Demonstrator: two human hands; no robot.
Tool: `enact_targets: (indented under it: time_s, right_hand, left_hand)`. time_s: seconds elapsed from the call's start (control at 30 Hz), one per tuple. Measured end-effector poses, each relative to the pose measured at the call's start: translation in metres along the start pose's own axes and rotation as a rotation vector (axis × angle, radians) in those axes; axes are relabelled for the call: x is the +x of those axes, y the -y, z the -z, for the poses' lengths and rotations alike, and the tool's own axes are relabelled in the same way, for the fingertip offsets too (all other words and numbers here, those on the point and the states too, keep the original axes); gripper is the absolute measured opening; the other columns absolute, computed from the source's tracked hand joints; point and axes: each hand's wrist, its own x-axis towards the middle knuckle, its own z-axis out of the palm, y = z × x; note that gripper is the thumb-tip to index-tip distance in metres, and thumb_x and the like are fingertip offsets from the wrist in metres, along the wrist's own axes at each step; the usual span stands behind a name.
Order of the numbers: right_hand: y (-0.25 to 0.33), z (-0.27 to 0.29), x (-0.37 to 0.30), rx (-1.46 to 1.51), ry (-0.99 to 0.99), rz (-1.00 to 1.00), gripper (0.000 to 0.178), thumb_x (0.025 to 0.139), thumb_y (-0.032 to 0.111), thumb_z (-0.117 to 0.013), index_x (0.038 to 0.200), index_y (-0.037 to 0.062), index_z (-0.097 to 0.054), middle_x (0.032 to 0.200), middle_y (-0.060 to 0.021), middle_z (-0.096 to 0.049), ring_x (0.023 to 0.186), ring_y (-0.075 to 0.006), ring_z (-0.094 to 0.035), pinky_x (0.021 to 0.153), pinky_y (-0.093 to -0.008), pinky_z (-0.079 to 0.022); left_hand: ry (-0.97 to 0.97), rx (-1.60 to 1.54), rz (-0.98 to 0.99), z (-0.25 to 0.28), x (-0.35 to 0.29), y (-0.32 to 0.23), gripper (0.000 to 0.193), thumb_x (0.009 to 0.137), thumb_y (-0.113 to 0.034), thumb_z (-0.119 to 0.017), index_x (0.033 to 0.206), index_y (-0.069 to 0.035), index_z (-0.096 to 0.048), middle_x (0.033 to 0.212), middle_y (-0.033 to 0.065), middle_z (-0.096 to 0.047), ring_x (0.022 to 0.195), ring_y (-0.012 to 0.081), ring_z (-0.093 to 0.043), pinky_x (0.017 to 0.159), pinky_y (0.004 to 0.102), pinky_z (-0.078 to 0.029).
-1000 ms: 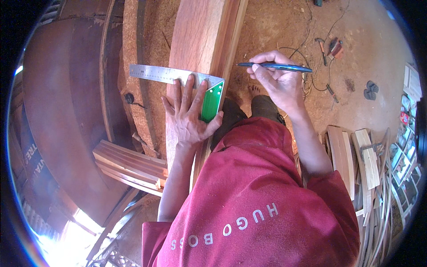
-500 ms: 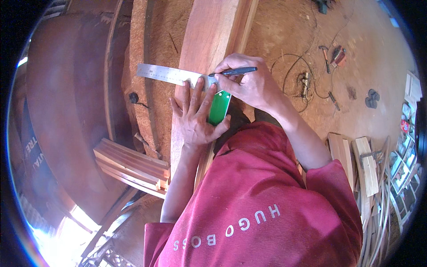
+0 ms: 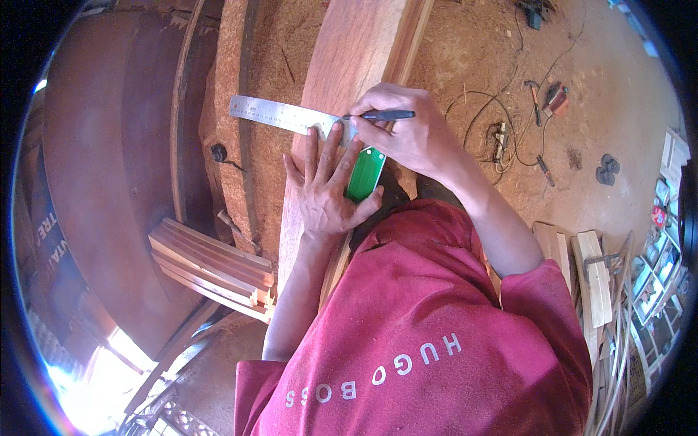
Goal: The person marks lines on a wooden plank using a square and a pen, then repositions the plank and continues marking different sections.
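A reddish wooden plank (image 3: pixel 347 62) runs away from my body. Across it lies a try square with a silver, marked blade (image 3: pixel 273 112) and a green stock (image 3: pixel 366 174). My left hand (image 3: pixel 323 196) holds the square to the wood: its spread fingers press on the blade and the thumb is against the stock. Between the fingers of my right hand (image 3: pixel 411 134) is a black pen (image 3: pixel 389 115), held almost level. Its tip meets the blade's far edge, close to the plank's right side. The blade's left end sticks out past the plank.
Left of the plank are a stack of wooden strips (image 3: pixel 211 269), a rough-edged board (image 3: pixel 233 94) and large dark brown panels (image 3: pixel 109 182). A hammer (image 3: pixel 536 102), a red tool (image 3: pixel 556 98) and loose cables (image 3: pixel 472 102) lie on the dusty floor. Wood offcuts (image 3: pixel 592 280) stand at right.
The whole view has shifted slightly. The pen tip has slid a little to the left along the blade. My left hand keeps its hold on the square.
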Motion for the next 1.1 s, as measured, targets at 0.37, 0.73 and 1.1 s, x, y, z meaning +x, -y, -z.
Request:
enact_targets:
  time_s: [0.37, 0.73, 1.1]
  right_hand:
    - [0.009, 0.01, 0.011, -0.127, 0.07, 0.019, 0.012, 0.089, 0.008, -0.075, 0.095, -0.0018, -0.071, 0.087, -0.013, -0.071, 0.074, -0.0235, -0.072, 0.067, -0.0343, -0.056]
    - [0.025, 0.028, -0.004, -0.245, 0.143, -0.041, 0.012, 0.089, 0.008, -0.075, 0.096, -0.0017, -0.071, 0.088, -0.0138, -0.071, 0.077, -0.0233, -0.073, 0.068, -0.0345, -0.056]
    - [0.005, 0.002, 0.011, -0.086, 0.102, 0.064, 0.014, 0.089, 0.008, -0.074, 0.097, -0.0026, -0.071, 0.086, -0.0139, -0.07, 0.077, -0.0247, -0.072, 0.069, -0.0366, -0.056]
  left_hand:
    - [0.031, 0.071, -0.041, 0.005, 0.002, -0.002, 0.086, 0.083, -0.072, -0.064, 0.147, -0.014, -0.06, 0.162, 0.0167, -0.044, 0.155, 0.0448, -0.028, 0.116, 0.0746, -0.016]
    - [0.035, 0.041, -0.01, 0.006, -0.001, -0.002, 0.084, 0.083, -0.069, -0.065, 0.148, -0.015, -0.06, 0.164, 0.0158, -0.042, 0.157, 0.0429, -0.024, 0.118, 0.0754, -0.01]
    - [-0.009, -0.035, 0.021, -0.002, -0.001, 0.0, 0.078, 0.081, -0.066, -0.069, 0.147, -0.026, -0.062, 0.165, 0.0089, -0.042, 0.158, 0.0389, -0.025, 0.118, 0.0753, -0.004]
